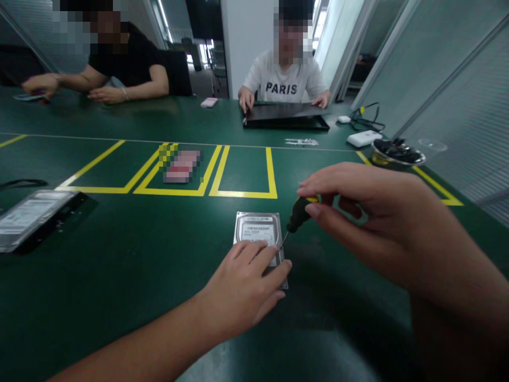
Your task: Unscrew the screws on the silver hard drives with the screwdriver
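A silver hard disk drive (258, 218) with a white label lies flat on the green table, its lower part hidden under my left hand (246, 284). The fingers of that hand press over the drive and its right edge, holding it against the table. My right hand (368, 217) pinches the handle of a small dark green and yellow screwdriver (299, 213) between thumb and fingertips. The screwdriver leans, and its thin shaft reaches down to the drive's right edge, close to the left fingertips. Whether the tip sits in a screw is too small to tell.
A larger drive-like device (37, 215) lies at the left. Yellow tape (242, 194) marks boxes on the table, one with a pink blurred item (183, 166). A bowl of dark parts (397, 154) and a white box (363, 138) stand right. Two people sit opposite, one handling a black panel (284, 114).
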`<state>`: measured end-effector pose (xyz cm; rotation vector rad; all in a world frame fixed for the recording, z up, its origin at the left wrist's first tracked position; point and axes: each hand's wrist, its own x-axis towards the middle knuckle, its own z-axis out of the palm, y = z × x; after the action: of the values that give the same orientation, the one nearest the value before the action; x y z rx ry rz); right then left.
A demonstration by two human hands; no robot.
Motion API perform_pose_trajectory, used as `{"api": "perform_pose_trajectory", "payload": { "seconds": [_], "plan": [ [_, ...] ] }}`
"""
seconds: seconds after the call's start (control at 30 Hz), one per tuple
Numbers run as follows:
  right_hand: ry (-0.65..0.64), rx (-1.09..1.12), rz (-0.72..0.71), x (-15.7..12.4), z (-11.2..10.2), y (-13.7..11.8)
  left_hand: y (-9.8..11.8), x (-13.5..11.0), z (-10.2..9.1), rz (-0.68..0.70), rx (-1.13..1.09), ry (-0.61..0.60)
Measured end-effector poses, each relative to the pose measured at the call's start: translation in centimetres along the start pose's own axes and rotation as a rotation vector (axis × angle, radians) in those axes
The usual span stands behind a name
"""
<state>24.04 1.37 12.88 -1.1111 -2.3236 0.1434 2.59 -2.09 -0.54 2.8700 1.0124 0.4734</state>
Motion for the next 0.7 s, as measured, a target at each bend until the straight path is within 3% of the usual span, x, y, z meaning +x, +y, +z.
{"api": "perform_pose_trajectory", "payload": {
  "seconds": [0.7],
  "plan": [
    [0.037,0.002,0.019,0.04,0.26,0.06,0.03,0.17,-0.30,0.000,0.000,0.000]
  ]
}}
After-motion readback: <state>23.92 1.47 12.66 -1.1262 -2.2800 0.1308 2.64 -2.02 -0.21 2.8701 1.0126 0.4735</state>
